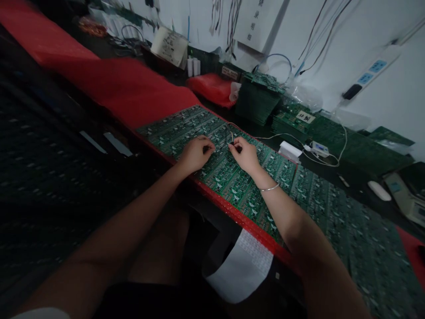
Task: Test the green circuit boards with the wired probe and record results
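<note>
Green circuit boards [229, 177] lie side by side on a red mat along the bench. Over their middle, my left hand [198, 152] is closed in a pinch; whatever its fingertips hold is too small to name. Just to its right, my right hand [244, 153] pinches the end of a thin cable [272, 136], with small wire ends rising by the fingertips. The fingertips of both hands face each other, a small gap apart, close above the boards. A silver bracelet [269, 188] is on the right wrist.
Behind the boards stand stacked green boards [257, 99], a red bag [210, 88] and a small white device [319, 149] on the cable. A power strip [373, 71] hangs on the wall. Red cloth [133, 88] covers the bench at left; white sheeting [241, 270] hangs below the front edge.
</note>
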Demonstrator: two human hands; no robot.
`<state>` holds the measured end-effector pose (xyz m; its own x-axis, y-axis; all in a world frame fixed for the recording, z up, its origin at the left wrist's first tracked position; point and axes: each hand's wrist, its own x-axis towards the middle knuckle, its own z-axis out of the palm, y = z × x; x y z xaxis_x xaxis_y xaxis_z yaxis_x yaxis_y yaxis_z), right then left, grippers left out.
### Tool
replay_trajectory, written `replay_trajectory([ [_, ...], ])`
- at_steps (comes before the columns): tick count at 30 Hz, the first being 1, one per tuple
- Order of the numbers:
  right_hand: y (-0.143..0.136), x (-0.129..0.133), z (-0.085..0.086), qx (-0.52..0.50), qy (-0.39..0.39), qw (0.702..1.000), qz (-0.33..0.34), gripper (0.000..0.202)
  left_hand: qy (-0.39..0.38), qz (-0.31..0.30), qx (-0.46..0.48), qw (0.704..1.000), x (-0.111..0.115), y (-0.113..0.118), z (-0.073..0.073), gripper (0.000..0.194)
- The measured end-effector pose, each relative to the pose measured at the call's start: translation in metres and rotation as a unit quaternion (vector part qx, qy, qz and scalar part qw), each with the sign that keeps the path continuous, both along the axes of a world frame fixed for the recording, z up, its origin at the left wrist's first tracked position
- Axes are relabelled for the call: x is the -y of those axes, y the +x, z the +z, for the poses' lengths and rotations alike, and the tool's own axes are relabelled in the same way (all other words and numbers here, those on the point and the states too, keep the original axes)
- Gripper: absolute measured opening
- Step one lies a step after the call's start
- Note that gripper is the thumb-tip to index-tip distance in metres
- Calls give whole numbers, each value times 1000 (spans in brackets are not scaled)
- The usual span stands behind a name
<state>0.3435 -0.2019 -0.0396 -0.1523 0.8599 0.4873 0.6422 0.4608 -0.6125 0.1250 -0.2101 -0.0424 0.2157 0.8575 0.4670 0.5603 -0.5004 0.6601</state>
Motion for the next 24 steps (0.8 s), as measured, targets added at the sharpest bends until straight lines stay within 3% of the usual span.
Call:
replay_trajectory([
  [17, -1, 5, 5, -19, 8, 1000, 7, 17, -14, -43, -5, 999, 8, -4, 1, 13],
  [24, -9, 21, 13, 2, -37, 991, 131, 22, -13, -41, -11, 999, 7, -5, -2, 15],
])
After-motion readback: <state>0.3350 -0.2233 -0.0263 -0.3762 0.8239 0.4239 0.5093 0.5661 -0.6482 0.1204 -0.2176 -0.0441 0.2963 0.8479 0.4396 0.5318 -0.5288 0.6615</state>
